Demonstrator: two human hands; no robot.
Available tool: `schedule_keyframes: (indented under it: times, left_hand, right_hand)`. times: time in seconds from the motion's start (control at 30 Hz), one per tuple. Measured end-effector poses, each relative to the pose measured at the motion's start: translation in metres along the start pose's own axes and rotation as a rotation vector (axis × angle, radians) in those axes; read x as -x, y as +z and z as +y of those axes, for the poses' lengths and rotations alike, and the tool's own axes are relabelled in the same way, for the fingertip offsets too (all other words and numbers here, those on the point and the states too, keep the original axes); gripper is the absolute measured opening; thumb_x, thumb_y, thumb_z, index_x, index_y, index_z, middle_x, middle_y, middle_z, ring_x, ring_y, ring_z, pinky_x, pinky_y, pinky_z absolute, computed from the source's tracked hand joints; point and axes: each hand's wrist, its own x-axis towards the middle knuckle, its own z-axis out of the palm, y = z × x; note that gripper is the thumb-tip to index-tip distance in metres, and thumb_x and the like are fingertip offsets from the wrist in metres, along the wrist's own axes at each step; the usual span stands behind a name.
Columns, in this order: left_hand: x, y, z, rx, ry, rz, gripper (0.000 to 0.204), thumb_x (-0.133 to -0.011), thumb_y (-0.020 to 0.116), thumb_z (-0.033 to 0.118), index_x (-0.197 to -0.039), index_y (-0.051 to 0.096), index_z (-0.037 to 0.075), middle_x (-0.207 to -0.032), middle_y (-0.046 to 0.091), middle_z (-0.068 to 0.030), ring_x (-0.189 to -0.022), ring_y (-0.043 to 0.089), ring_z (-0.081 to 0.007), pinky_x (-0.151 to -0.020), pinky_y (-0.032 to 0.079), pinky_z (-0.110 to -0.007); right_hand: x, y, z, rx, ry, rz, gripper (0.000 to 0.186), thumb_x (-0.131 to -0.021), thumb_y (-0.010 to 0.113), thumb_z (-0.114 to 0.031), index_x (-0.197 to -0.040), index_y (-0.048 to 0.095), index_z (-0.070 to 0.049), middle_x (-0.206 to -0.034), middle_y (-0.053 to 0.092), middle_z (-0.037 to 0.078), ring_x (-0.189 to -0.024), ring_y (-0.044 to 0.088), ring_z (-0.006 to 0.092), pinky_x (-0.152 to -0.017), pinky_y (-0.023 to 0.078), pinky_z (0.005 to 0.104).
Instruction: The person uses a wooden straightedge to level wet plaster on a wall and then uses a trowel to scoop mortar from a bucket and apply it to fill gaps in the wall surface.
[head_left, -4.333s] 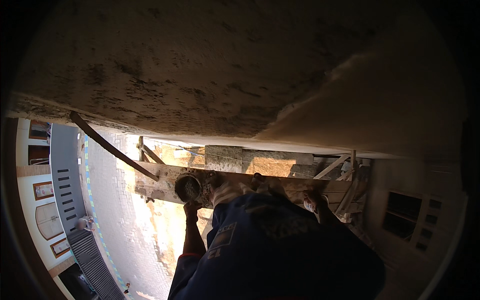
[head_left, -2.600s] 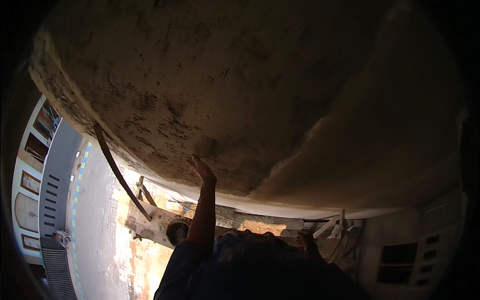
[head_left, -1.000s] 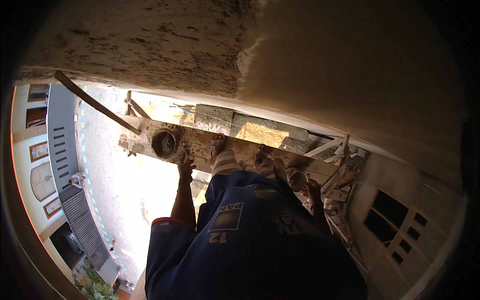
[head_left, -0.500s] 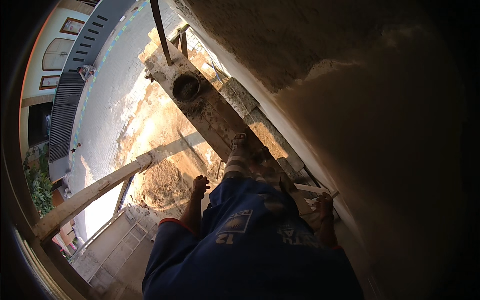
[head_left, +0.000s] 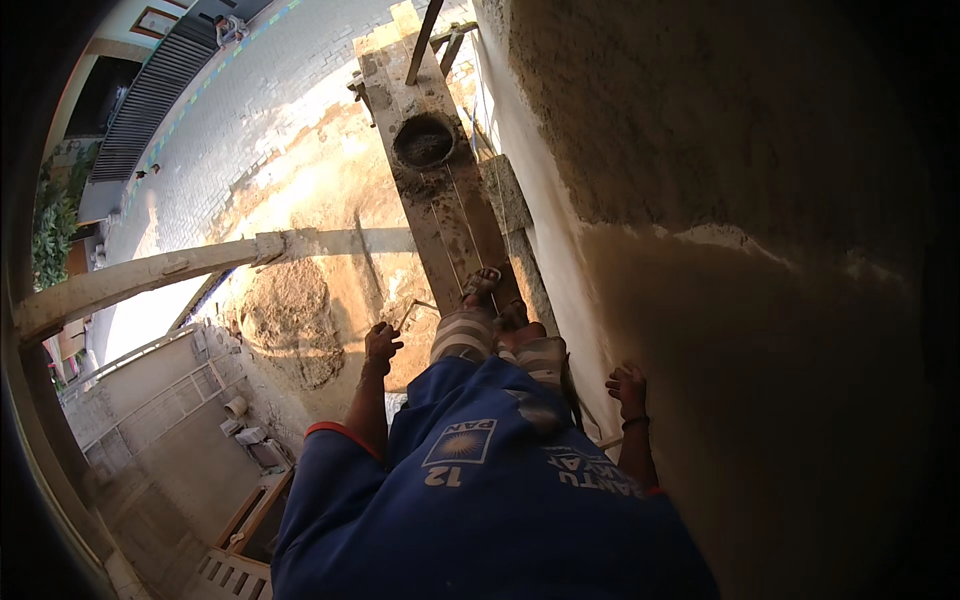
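I stand in sandals on a scaffold of wooden planks [head_left: 465,235] high above the ground. My left hand [head_left: 382,344] hangs out beside the planks with loosely bent fingers, and no held thing shows in it. On the other side, my right hand [head_left: 628,388] has its fingers apart, close to the plastered wall [head_left: 690,310]; whether it touches the wall I cannot tell. Farther along the planks stands a round dark bucket [head_left: 397,152] with grey mortar [head_left: 425,148] inside. Smears of mortar lie around it.
A slanting wooden post [head_left: 425,40] rises at the far end of the planks. A long beam [head_left: 150,270] crosses on the left. Below lie a sand heap [head_left: 290,325] and a paved road [head_left: 290,85], where a person [head_left: 230,30] is by a dark fence [head_left: 155,95].
The view has swung, so the planks now run straighter ahead. My right hand is now away from the pale strip it was beside and is nearer the wall. My left hand still hangs free.
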Motion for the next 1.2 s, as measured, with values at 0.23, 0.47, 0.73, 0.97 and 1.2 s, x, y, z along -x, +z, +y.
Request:
schedule_keyframes:
  times: [0.23, 0.47, 0.73, 0.97, 1.2]
  left_hand:
    - [0.061, -0.015, -0.018, 0.2, 0.062, 0.1, 0.054, -0.093, 0.052, 0.022, -0.137, 0.035, -0.003, -0.106, 0.064, -0.0203, -0.073, 0.066, -0.0252, -0.056, 0.049, -0.03]
    - [0.118, -0.026, -0.114, 0.176, -0.135, 0.214, 0.049, -0.093, 0.051, 0.021, -0.135, 0.039, -0.002, -0.102, 0.066, -0.0163, -0.068, 0.066, -0.0227, -0.05, 0.045, -0.029]
    - [0.144, -0.009, -0.153, 0.326, -0.233, 0.261, 0.047, -0.094, 0.049, 0.019, -0.136, 0.038, 0.002, -0.102, 0.067, -0.0155, -0.063, 0.066, -0.022, -0.045, 0.043, -0.027]
    - [0.14, -0.001, -0.153, 0.507, -0.134, 0.265, 0.047, -0.096, 0.048, 0.019, -0.137, 0.035, 0.001, -0.106, 0.066, -0.0168, -0.07, 0.067, -0.0225, -0.054, 0.047, -0.025]
    - [0.132, -0.022, -0.221, 0.619, -0.214, 0.285, 0.047, -0.095, 0.049, 0.017, -0.137, 0.034, 0.002, -0.101, 0.067, -0.0163, -0.064, 0.066, -0.0227, -0.046, 0.045, -0.025]
  right_hand:
    - [-0.039, 0.003, 0.044, 0.134, 0.208, -0.2, 0.055, -0.086, 0.059, -0.012, -0.136, 0.039, 0.001, -0.086, 0.061, 0.015, -0.058, 0.061, 0.0194, -0.045, 0.047, 0.0284]
    - [-0.1, -0.021, -0.002, 0.137, 0.129, -0.131, 0.048, -0.088, 0.056, -0.013, -0.133, 0.041, -0.005, -0.081, 0.058, 0.008, -0.056, 0.058, 0.0153, -0.043, 0.044, 0.0255]
    - [-0.121, -0.011, -0.056, 0.28, -0.083, -0.134, 0.047, -0.089, 0.058, -0.017, -0.132, 0.043, -0.005, -0.084, 0.06, 0.006, -0.061, 0.058, 0.0125, -0.05, 0.048, 0.0266]
    - [-0.104, 0.045, -0.076, 0.522, -0.043, -0.262, 0.048, -0.087, 0.057, -0.014, -0.132, 0.045, -0.002, -0.084, 0.061, 0.007, -0.062, 0.059, 0.0131, -0.052, 0.048, 0.0261]
    - [-0.084, 0.111, -0.12, 0.734, -0.177, -0.336, 0.044, -0.087, 0.057, -0.016, -0.128, 0.048, -0.003, -0.083, 0.063, 0.007, -0.062, 0.062, 0.0142, -0.051, 0.048, 0.0255]
